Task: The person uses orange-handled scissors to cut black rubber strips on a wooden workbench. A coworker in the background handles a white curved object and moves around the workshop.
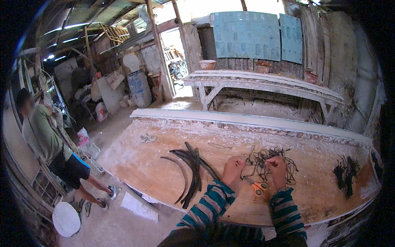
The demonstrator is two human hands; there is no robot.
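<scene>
Both of my hands are over a wooden table, with fingers pinched together. My left hand (233, 169) is closed on thin black string at the left edge of a loose tangle of black strings (260, 158). Against the tangle's right part, my right hand (277, 168) also pinches a black strand; the exact grip is too small to make out. Orange-handled scissors (258, 187) lie between my wrists, blades toward the tangle. Left of my left forearm is a pile of long, curved black strips (191, 173). A dark bundle of short strings (345, 174) rests farther right.
The dusty wooden table (135, 164) has a raised white board (247, 122) along its far edge. Behind stands a whitish bench (263, 78) with tubs on it. At left, a person (51, 136) stands beside a round white lid (66, 219). A blue barrel (140, 88) is farther back.
</scene>
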